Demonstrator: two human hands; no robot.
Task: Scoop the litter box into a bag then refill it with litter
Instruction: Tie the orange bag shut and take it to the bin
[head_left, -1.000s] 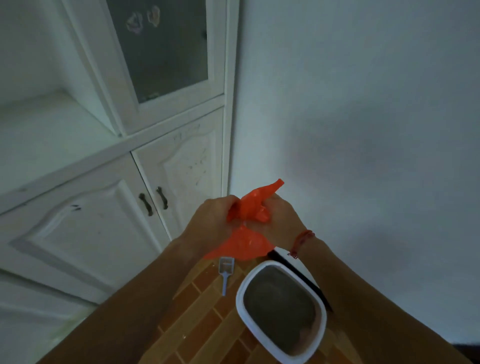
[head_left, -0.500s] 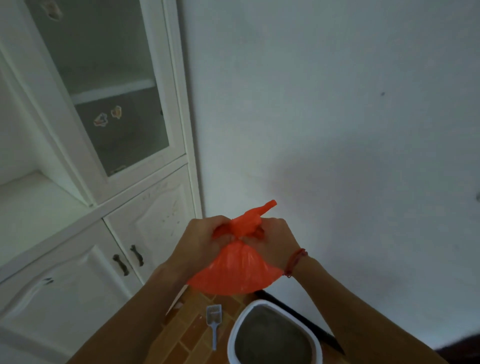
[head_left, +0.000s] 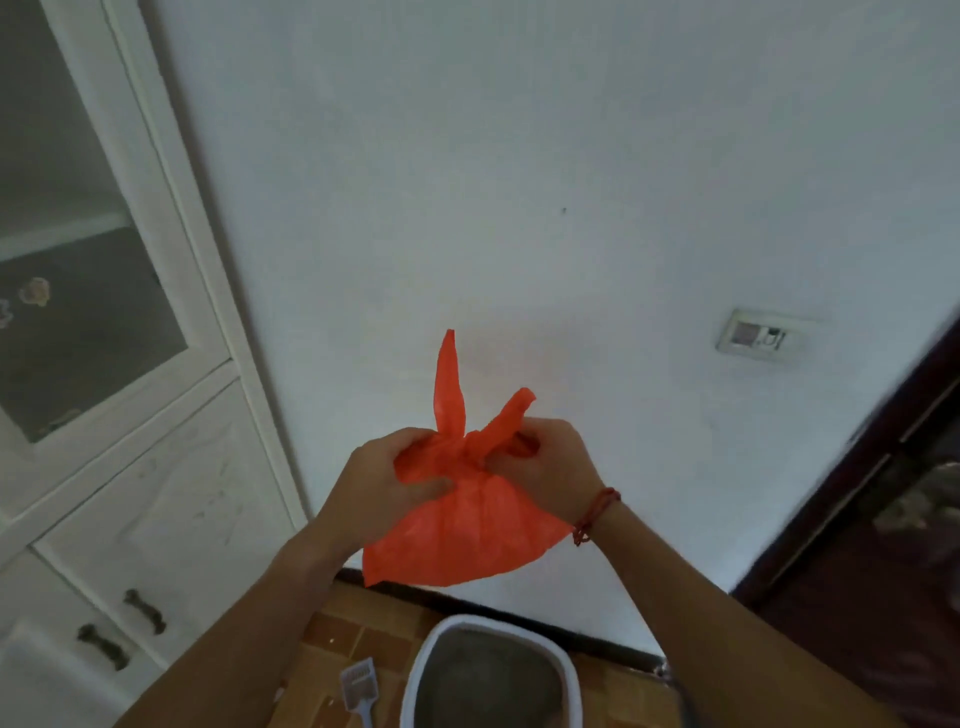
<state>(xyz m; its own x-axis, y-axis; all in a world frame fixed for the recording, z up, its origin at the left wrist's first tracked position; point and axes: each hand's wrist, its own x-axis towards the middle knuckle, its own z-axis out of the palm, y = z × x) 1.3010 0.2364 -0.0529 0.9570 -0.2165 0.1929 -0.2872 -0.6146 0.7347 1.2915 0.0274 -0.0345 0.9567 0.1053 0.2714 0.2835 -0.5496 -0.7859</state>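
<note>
While both hands, left hand (head_left: 387, 480) and right hand (head_left: 553, 470), pinch the orange bag's (head_left: 467, 530) ears above the litter box (head_left: 566, 675) at six o'clock, knotting's on, refilling next.

Floor (head_left: 337, 639): brown brick-pattern tile, visible at the bottom of the view. A white-rimmed litter box (head_left: 569, 675) holding grey litter sits directly on it. A pale plastic scoop (head_left: 358, 683) lies flat at the box's 9 o'clock, close but apart. A dark skirting strip (head_left: 519, 616) runs at 12 o'clock. A white cabinet (head_left: 171, 519) stands further out at 9 o'clock.

Pale wall (head_left: 519, 156) — white cabinet (head_left: 130, 467), brick-tiled floor (head_left: 337, 634)
</note>
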